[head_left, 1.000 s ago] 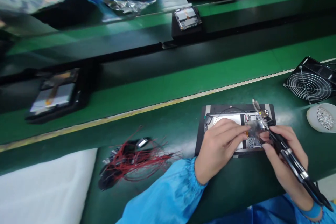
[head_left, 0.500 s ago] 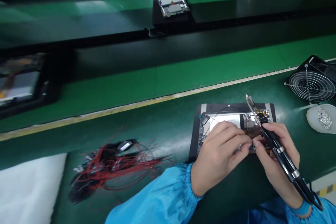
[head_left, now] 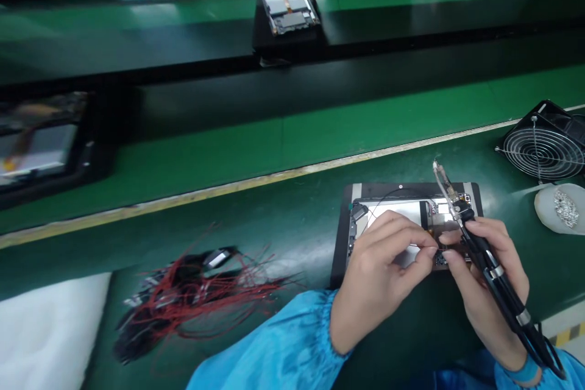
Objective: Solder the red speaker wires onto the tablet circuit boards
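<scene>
An opened tablet lies on the green bench under both hands, its white battery and circuit parts showing. My left hand is closed over its lower part, thumb and index finger pinching a thin wire. My right hand grips a black soldering iron with a thin metal tube along its front, its tip pointing up and away from the tablet. That hand's thumb and a fingertip reach toward the same wire; whether they touch it I cannot tell.
A pile of black parts with red wires lies left of the tablet, near white foam sheeting. At right are a fan and a dish of silvery bits. Beyond the bench edge, other opened tablets sit on green-and-black tracks.
The far tablet has shifted left and the one at the left edge slightly right. My right hand and the iron have moved slightly right; its thumb and fingertip have spread apart. The left hand keeps its pinch.
</scene>
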Demonstrator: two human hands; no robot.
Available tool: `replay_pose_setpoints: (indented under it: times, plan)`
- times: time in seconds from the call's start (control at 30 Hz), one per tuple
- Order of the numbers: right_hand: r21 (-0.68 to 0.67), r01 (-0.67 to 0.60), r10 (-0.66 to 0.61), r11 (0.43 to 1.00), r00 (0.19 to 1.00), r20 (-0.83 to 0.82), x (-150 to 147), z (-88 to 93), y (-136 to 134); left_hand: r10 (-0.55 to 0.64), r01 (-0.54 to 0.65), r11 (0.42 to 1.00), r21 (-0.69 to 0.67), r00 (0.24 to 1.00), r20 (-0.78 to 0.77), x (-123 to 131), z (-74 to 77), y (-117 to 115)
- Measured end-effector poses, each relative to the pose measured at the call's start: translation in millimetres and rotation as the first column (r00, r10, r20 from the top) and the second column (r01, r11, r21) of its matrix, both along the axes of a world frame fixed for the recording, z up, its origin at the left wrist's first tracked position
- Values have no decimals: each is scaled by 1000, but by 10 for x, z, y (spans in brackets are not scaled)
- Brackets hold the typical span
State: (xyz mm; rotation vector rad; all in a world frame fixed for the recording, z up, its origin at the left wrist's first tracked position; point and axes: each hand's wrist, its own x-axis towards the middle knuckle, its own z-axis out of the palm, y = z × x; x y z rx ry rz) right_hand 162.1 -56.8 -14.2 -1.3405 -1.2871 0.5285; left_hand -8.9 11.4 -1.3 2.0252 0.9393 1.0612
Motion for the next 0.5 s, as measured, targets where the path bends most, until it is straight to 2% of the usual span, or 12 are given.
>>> replay_pose_setpoints:
  times: [0.3, 0.5]
  plan:
    - [-24, 11, -10, 1000, 999, 34, -36, -28, -11, 6, -6, 1000, -11, 1000, -28, 13, 44, -26]
    - [-98, 21, -9, 995, 993, 119, 67, 33, -52, -2, 0, 1000, -17, 992, -126, 18, -23, -28]
